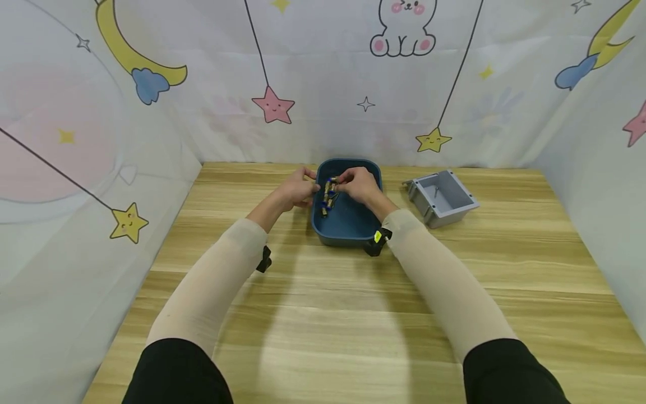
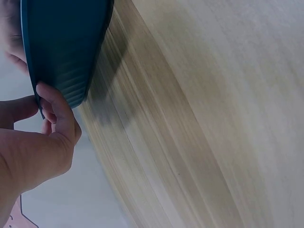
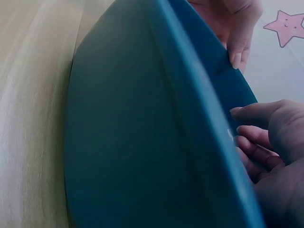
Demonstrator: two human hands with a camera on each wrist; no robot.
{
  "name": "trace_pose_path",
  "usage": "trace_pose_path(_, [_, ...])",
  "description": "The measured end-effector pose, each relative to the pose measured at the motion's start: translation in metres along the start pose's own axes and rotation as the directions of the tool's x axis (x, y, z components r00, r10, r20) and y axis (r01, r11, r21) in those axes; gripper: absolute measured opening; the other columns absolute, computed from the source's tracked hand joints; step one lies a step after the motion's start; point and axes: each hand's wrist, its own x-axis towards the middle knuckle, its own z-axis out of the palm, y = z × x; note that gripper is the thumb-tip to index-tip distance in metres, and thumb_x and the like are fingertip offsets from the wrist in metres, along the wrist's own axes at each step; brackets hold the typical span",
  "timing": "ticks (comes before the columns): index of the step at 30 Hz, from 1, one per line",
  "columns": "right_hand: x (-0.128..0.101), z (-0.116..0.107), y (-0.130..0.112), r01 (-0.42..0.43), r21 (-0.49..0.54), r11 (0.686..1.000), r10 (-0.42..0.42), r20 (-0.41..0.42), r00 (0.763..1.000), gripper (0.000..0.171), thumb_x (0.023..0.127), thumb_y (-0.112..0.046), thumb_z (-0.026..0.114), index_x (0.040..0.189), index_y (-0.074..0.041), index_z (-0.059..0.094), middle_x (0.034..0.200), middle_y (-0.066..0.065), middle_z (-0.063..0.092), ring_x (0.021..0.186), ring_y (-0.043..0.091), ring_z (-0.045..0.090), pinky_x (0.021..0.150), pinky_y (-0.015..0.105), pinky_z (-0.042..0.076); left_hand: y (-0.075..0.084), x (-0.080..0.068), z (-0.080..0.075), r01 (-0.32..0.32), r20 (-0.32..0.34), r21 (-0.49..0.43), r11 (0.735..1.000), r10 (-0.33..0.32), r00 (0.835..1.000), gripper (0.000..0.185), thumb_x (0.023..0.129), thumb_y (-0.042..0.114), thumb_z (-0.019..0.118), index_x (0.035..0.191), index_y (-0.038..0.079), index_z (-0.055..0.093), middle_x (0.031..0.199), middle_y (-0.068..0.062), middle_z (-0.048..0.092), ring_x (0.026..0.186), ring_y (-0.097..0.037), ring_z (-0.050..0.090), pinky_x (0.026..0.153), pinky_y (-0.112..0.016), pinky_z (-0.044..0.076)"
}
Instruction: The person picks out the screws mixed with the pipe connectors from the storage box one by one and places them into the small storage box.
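Note:
A dark blue plastic bin point(image 1: 348, 233) with rounded corners stands on the table. Inside, along its left side, lies a cluster of small brass fittings with blue parts point(image 1: 327, 201). My left hand point(image 1: 299, 189) pinches the bin's left rim between thumb and fingers, as the left wrist view point(image 2: 52, 126) also shows. My right hand point(image 1: 359, 185) reaches into the bin from the right, fingers curled, its fingertips at the upper end of the brass cluster. In the right wrist view, the bin wall point(image 3: 128, 118) hides what those fingertips touch.
To the right of the bin stands a grey open box point(image 1: 444, 196) with a small metal piece inside, seemingly a screw point(image 1: 436, 192). The wood-grain table point(image 1: 333, 325) ends at a printed cloth backdrop point(image 1: 323, 134) behind and at the sides.

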Motion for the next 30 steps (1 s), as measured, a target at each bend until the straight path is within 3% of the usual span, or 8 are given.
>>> trace_pose_path(6, [0.0006, 0.0019, 0.0022, 0.021, -0.051, 0.998, -0.020, 0.032, 0.999, 0.020, 0.098, -0.016, 0.079, 0.113, -0.003, 0.075, 0.109, 0.012, 0.072, 0.102, 0.028, 0.066, 0.088, 0.042, 0.055, -0.0006, 0.0008, -0.0009, -0.006, 0.009, -0.005, 1.000, 0.006, 1.000, 0.034, 0.111, 0.009, 0.053, 0.141, 0.010, 0.037, 0.123, -0.014, 0.051, 0.103, -0.027, 0.056, 0.084, -0.042, 0.056])
trace_pose_path(13, [-0.0008, 0.0042, 0.0027, 0.025, -0.105, 0.994, -0.021, 0.036, 0.999, 0.021, 0.097, -0.016, 0.081, 0.113, -0.004, 0.074, 0.110, 0.012, 0.072, 0.100, 0.028, 0.066, 0.087, 0.042, 0.056, 0.0004, 0.0005, -0.0021, -0.005, 0.013, 0.015, 1.000, 0.005, 1.000, 0.035, 0.111, 0.009, 0.052, 0.141, 0.008, 0.036, 0.124, -0.015, 0.051, 0.095, -0.023, 0.055, 0.090, -0.047, 0.056])
trace_pose_path(23, [0.0016, 0.0049, 0.0040, 0.028, -0.165, 0.986, -0.021, 0.039, 0.999, 0.022, 0.096, -0.017, 0.082, 0.113, -0.004, 0.075, 0.111, 0.011, 0.072, 0.101, 0.027, 0.066, 0.088, 0.041, 0.056, 0.0014, -0.0003, -0.0019, -0.014, 0.010, 0.026, 1.000, 0.014, 1.000, 0.033, 0.111, 0.009, 0.052, 0.139, 0.009, 0.036, 0.125, -0.015, 0.051, 0.097, -0.024, 0.055, 0.089, -0.046, 0.057])
trace_pose_path(30, [0.0000, 0.0069, 0.0056, 0.020, -0.196, 0.980, -0.009, 0.057, 0.998, 0.021, 0.096, -0.016, 0.082, 0.113, -0.005, 0.074, 0.110, 0.010, 0.072, 0.099, 0.027, 0.066, 0.087, 0.041, 0.057, 0.0008, -0.0005, -0.0009, -0.014, 0.015, 0.020, 1.000, 0.014, 1.000, 0.034, 0.111, 0.009, 0.052, 0.141, 0.009, 0.036, 0.140, -0.021, 0.052, 0.111, -0.028, 0.056, 0.090, -0.047, 0.057])
